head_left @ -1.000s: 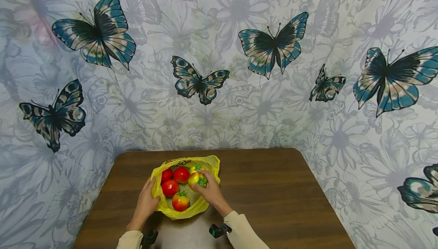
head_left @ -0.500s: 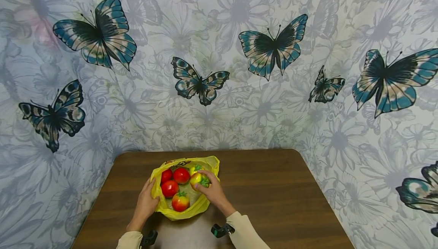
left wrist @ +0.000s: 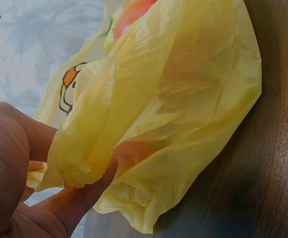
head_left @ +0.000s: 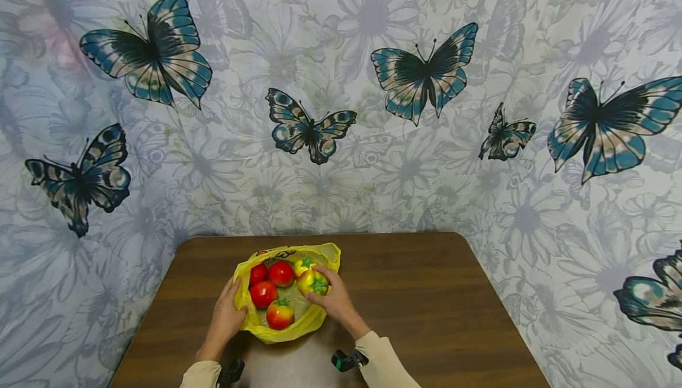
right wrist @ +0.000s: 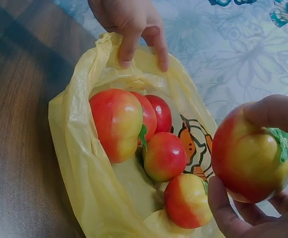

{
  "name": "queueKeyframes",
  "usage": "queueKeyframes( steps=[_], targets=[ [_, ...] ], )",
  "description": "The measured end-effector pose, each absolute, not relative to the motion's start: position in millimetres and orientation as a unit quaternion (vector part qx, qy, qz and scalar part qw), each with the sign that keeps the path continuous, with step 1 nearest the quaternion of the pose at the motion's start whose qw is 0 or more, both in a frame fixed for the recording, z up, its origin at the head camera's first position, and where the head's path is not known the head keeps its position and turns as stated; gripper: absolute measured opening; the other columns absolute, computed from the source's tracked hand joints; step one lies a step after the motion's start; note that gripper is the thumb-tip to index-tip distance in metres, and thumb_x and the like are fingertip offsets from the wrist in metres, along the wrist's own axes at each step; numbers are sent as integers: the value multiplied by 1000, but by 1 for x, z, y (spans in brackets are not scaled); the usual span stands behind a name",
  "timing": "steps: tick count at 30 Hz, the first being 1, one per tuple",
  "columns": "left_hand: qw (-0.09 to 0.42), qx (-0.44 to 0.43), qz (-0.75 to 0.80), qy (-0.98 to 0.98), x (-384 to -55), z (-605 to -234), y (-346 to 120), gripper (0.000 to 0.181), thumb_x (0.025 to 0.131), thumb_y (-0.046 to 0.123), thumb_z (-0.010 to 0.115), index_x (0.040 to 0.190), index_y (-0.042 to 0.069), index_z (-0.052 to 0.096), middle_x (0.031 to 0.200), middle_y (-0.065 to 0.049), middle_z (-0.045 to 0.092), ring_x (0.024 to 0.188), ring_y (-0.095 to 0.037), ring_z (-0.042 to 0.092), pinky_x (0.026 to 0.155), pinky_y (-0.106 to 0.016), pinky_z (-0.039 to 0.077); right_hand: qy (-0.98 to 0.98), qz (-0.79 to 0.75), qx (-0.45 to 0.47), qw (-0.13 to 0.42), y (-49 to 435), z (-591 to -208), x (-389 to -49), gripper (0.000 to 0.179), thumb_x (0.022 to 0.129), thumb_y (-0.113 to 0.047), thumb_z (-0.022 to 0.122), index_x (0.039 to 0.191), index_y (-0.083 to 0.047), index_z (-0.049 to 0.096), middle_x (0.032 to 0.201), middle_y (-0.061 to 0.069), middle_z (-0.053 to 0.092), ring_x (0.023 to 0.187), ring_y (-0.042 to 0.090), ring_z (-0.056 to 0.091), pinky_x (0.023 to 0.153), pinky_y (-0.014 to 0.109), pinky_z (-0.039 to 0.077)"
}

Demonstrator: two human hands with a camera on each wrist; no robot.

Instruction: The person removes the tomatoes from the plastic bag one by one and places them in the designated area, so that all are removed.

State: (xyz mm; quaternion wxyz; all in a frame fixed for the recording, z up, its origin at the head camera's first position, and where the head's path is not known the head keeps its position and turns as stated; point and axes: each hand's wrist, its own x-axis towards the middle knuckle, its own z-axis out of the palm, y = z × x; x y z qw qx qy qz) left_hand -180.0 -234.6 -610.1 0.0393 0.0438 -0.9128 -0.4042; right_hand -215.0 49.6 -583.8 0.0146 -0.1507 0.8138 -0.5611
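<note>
A yellow plastic bag [head_left: 277, 336] lies open-mouthed on the table, with several tomatoes inside. My left hand [head_left: 226, 315] grips its left edge; in the left wrist view, thumb and fingers pinch the folded yellow film [left wrist: 84, 153]. Between the thumb and fingers of my right hand [head_left: 338, 305] is a red-and-yellow tomato [right wrist: 248, 156] with a green leafy top, held at the bag's right side. Inside sit red tomatoes [head_left: 263, 294], a red-yellow tomato [head_left: 280, 314] at the front and a yellowish one [head_left: 303, 265] behind the held one.
The bag rests on a brown wooden table [head_left: 415, 305], left of its middle. Behind the table's far edge stands a wall [head_left: 346, 198] papered with flowers and butterflies. A black band [head_left: 348, 360] sits on each wrist.
My right hand has shifted slightly right with the tomato, which has turned so its green top faces the head camera. The left hand keeps its grip on the bag.
</note>
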Motion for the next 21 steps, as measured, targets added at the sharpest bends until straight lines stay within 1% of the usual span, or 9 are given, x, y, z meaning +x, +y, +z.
queueKeyframes(
  steps=[2,6,9,13,16,21],
  targets=[
    [40,42,-403,-913,-180,-610,-235,76,78,-6,60,148,-10,31,158,-30,20,141,-51,28,115,-61,25,813,-564,-146,11,51,-583,-215,61,78,-21,77,135,-13,57,133,13,55,111,26,56,88,36,50],
    [51,34,-405,-912,-180,-610,-235,77,77,-7,61,148,-11,31,157,-31,22,140,-51,30,114,-61,27,793,-593,-140,5,53,-580,-215,65,80,-13,76,140,-13,51,137,14,54,117,29,56,97,42,48],
    [58,27,-404,-912,-179,-609,-235,78,76,-8,62,148,-12,31,156,-32,23,139,-52,31,114,-61,28,779,-611,-137,9,55,-563,-208,63,81,-7,74,139,-10,49,138,17,54,120,32,55,101,45,46],
    [59,26,-402,-913,-180,-610,-236,79,76,-8,62,148,-11,31,156,-32,23,139,-52,32,114,-61,28,778,-615,-129,15,59,-543,-200,56,81,-6,73,133,-2,52,133,18,57,114,29,57,97,40,49],
    [59,27,-402,-913,-180,-611,-236,78,76,-7,62,148,-11,30,156,-32,23,139,-52,32,114,-61,28,779,-615,-122,16,61,-543,-199,56,81,-8,73,133,-1,52,130,16,58,110,27,58,94,37,50],
    [61,26,-403,-913,-180,-610,-235,78,76,-7,62,148,-11,31,156,-32,23,138,-53,32,113,-62,28,778,-614,-129,20,68,-543,-200,57,82,-8,73,133,1,52,130,19,58,111,28,58,95,40,50]
  ],
)
